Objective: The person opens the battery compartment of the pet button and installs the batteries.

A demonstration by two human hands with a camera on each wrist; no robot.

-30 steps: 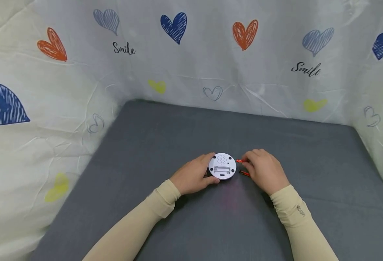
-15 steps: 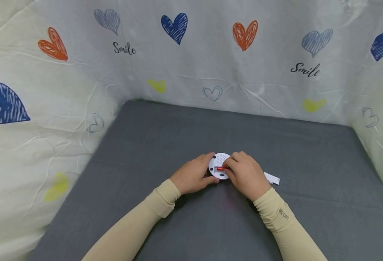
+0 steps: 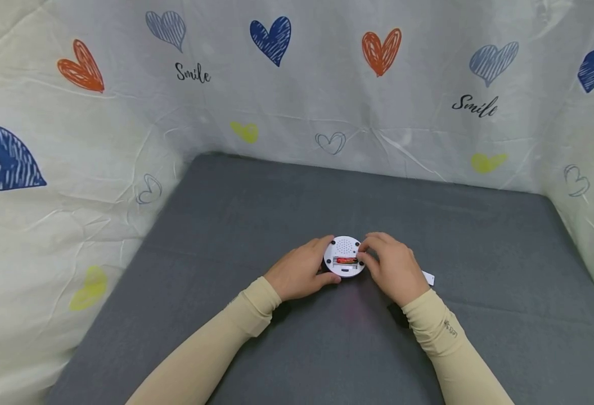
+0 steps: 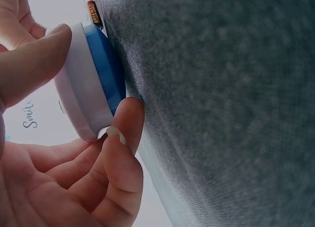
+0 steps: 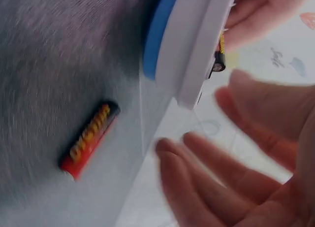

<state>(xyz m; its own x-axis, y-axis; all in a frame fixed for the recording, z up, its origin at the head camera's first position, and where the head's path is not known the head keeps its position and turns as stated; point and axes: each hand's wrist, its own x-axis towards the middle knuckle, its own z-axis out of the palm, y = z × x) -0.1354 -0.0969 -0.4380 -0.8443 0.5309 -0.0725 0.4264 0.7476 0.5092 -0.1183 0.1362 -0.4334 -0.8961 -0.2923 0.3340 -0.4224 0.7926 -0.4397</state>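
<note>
A round white device (image 3: 344, 247) with a blue other side (image 4: 106, 67) sits bottom-up in the middle of the table. My left hand (image 3: 299, 271) grips it by the left rim, thumb on one side and fingers on the other. In its battery slot lies a red-and-black battery (image 3: 346, 260), one end of which (image 5: 219, 59) sticks up in the right wrist view. My right hand (image 3: 397, 269) is at the device's right edge, fingers apart and holding nothing. A second battery (image 5: 91, 141) lies on the cloth beneath it, hidden in the head view.
A small white cover (image 3: 429, 278) lies right of the device, partly behind my right hand. Dark grey cloth (image 3: 277, 202) covers the table. A pale curtain (image 3: 307, 101) printed with hearts stands behind and at both sides.
My right hand brought a red battery leftward from the table into the device's slot, then let go and drew back slightly right. My left hand has stayed on the device.
</note>
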